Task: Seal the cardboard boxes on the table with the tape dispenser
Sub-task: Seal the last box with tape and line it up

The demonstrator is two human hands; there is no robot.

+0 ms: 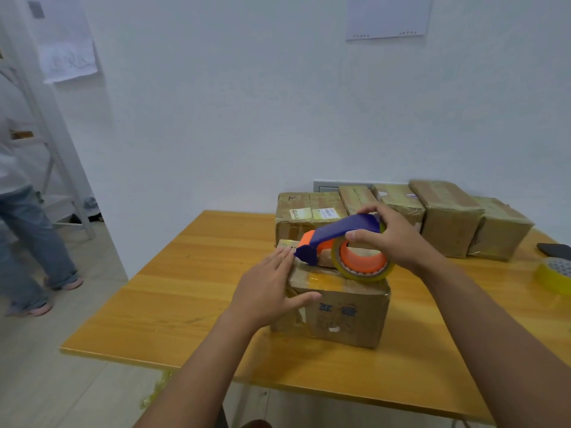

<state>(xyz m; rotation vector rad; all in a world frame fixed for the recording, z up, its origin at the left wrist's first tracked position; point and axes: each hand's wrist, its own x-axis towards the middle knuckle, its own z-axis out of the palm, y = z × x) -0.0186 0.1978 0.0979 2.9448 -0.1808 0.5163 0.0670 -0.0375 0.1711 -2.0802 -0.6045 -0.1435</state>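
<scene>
At the far left of the frame a second person in blue jeans stands on the pale tiled floor, beside a white metal ladder frame.

The orange-brown wooden table fills the centre and right. Its left corner and near edge are in view, with bare tabletop across the left part and along the near edge.

The left hand lies flat on the left side of the small brown cardboard box with blue print. The fingers are straight, reaching over the top left edge, with the thumb against the front face. This box stands centre frame, well back from the near table edge.

The blue and orange plastic tape dispenser with a clear tape roll rests on the box top, its blue nose at the top left edge, just beside the left fingertips. The right hand grips the dispenser from above, its fingers curled round the handle and roll.

Behind, a row of taped brown cardboard boxes stands along the white wall, apart from the front box.

At the right edge of the frame a loose yellow tape roll lies on the table, with a dark flat object just behind it.
</scene>
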